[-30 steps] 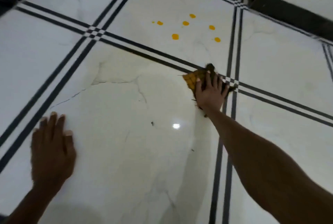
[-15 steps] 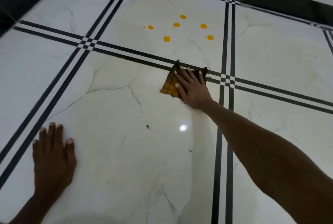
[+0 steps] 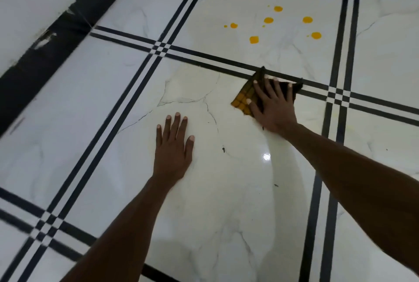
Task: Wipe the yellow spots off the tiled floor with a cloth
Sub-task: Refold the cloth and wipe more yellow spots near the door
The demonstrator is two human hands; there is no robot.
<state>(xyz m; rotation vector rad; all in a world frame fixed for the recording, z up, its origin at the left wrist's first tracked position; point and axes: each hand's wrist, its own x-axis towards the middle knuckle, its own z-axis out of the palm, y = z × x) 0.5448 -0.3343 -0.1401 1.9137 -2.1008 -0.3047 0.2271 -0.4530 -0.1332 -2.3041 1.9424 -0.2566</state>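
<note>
Several yellow spots [image 3: 254, 39] dot the white marble tile [image 3: 226, 5] beyond the black double grout line. A yellow-and-black checked cloth [image 3: 243, 98] lies flat on the nearer tile, just short of that line. My right hand [image 3: 271, 102] presses down on the cloth with fingers spread, covering most of it. My left hand [image 3: 173, 145] rests palm-down on the bare tile to the left and nearer me, holding nothing. The spots lie well beyond the cloth, not touched by it.
A black skirting strip [image 3: 45, 50] and pale wall run along the upper left. Black double lines [image 3: 340, 96] cross to the right of the cloth. Small dark specks [image 3: 223, 149] and a light reflection [image 3: 266, 156] sit on the near tile.
My right hand has slid the cloth left from the line crossing. My left hand has moved forward and right, planting closer to the cloth. The view has shifted toward the left wall.
</note>
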